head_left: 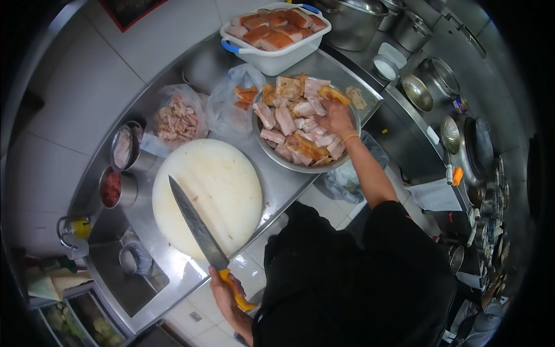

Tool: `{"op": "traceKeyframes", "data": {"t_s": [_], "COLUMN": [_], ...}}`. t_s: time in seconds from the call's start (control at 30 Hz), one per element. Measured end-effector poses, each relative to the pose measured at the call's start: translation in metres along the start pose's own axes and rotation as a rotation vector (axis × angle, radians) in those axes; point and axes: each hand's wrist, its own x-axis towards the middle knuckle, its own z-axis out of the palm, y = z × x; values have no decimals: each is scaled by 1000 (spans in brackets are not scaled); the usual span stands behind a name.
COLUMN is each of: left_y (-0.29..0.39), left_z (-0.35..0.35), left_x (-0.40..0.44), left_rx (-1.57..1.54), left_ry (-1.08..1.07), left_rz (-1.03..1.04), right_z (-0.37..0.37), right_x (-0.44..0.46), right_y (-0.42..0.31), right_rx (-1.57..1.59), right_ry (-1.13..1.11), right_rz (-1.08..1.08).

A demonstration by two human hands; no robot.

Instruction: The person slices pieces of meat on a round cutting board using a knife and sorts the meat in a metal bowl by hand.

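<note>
My left hand (pixel 226 290) is wrapped round the yellow handle of a long knife (pixel 196 218), whose blade lies over the round white cutting board (pixel 173 159). My right hand (pixel 337 118) reaches into a wide metal bowl (pixel 258 134) at its right side. The bowl holds many pieces of cooked meat (pixel 285 120), some with browned skin. My right fingers touch the meat, but their tips are partly hidden, and whether they hold a piece does not show.
Behind the bowl stands a white tub (pixel 277 58) of browned meat slabs. Left of it are a plastic bag (pixel 231 110), a bag of meat strips (pixel 178 120) and metal pots (pixel 118 186). A sink (pixel 115 231) lies at the lower left, with cookware at the right.
</note>
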Motion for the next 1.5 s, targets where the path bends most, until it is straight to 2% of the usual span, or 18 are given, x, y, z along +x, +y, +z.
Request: {"op": "traceKeyframes", "data": {"t_s": [0.03, 0.13, 0.23, 0.33, 0.43, 0.53, 0.63, 0.73, 0.83, 0.87, 0.97, 1.03, 1.07, 1.2, 1.3, 1.4, 1.5], "left_y": [-1, -3, -3, -4, 0, 13, 16, 15, 20, 18, 15, 9, 7, -11, -24, -26, -26], "left_z": [4, 18, 30, 37, 50, 68, 75, 76, 80, 78, 74, 71, 69, 61, 57, 57, 58], "left_x": [-3, -9, -11, -11, -15, -28, -31, -31, -40, -40, -46, -50, -51, -63, -69, -72, -76], "left_rx": [-3, -66, -62, -51, 12, 37, 28, 28, 45, 42, 38, 25, 15, 38, -47, -62, 7], "left_ry": [12, 41, 61, 70, 103, 153, 149, 140, 170, 182, 230, 255, 266, 344, 342, 372, 395], "left_rz": [0, -13, -20, -20, 13, 9, -9, -29, -34, -28, -16, -25, -35, -35, -47, -85, -27], "right_z": [-6, -8, -34, -28, -45, -52, -35, -16, 5, 6, 34, 54, 52, 76, 101, 125, 142], "right_x": [2, 12, 17, 31, 33, 32, 31, 20, -3, -14, -65, -96, -105, -98, -69, -61, -68], "right_y": [-1, 22, 27, 51, 32, -2, -22, -70, -136, -159, -221, -240, -247, -245, -251, -273, -286], "right_rx": [-5, 105, 212, 590, 946, 1119, 1316, 1367, 1127, 855, 523, 480, 372, 335, 418, 500, 453], "right_ry": [-36, 102, 80, 112, -45, -179, -318, -430, -444, -367, -155, -434, -733, -717, -617, -689, -805], "right_rz": [-3, -36, 121, 131, 267, 323, 271, 170, -103, -291, -613, -731, -645, -754, -969, -1130, -1178]}}
